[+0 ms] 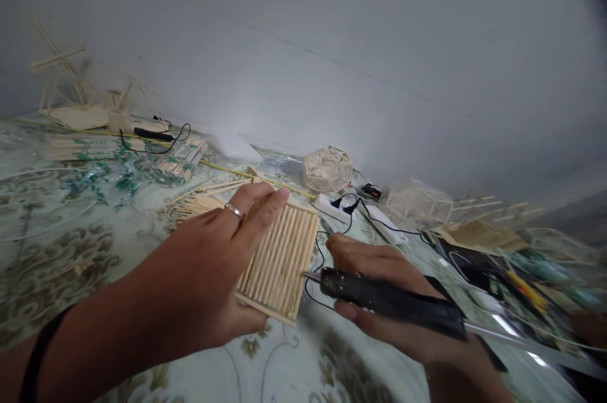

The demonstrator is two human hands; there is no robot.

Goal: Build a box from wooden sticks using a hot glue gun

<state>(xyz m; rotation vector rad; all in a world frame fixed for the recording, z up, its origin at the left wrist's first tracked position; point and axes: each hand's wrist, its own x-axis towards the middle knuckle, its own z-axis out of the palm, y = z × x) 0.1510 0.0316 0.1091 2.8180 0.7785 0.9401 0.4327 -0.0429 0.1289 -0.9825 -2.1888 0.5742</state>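
Note:
My left hand (208,264), with a ring on one finger, grips a small panel of pale wooden sticks (279,254) laid side by side in a thin frame. The panel tilts above the patterned tablecloth (265,371). Around a black hot glue gun (389,298) my right hand (379,264) is closed. The gun's metal nozzle points left and meets or nearly meets the panel's right edge. A whitish glue stick (502,334) seems to come out of its rear end. Part of the left fingers is hidden behind the panel.
Loose sticks (196,204) lie behind my left hand, with wrapped bundles of sticks (183,159) farther left. A white power strip (332,207) with black plugs and cords stands beyond the panel. Faceted stick models (328,167) line the wall. Yellow-handled tool (526,292) at right.

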